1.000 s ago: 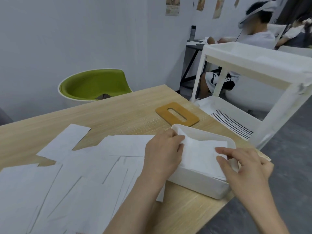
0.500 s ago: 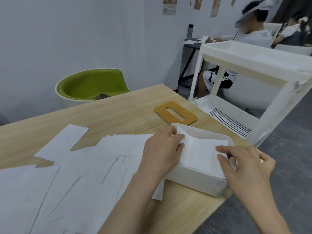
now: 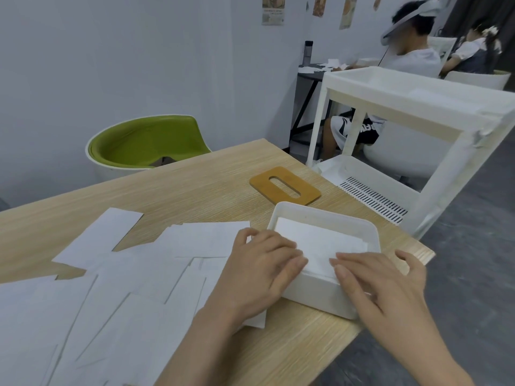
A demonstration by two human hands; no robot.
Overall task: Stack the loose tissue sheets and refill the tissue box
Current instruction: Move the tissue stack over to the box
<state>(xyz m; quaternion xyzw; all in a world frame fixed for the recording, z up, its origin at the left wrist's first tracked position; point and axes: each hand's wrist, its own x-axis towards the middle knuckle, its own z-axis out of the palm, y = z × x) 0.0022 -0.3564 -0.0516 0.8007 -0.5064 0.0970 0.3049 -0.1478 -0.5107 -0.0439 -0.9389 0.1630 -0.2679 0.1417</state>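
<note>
Presently pressing flat on tissue stack (image 3: 315,243) inside white tissue box (image 3: 328,218): left hand (image 3: 264,270) and right hand (image 3: 381,285), fingers straight, grasping nothing. Sitting near counter (image 3: 195,185) corner, at 3 o'clock of loose tissue sheets (image 3: 133,280) overlapping across the surface. Lying at 12 o'clock of box, just beside: slotted orange lid (image 3: 284,185). Standing at 2 o'clock: white cart (image 3: 418,101). Waiting at 10 o'clock: green chair (image 3: 147,137).
</note>
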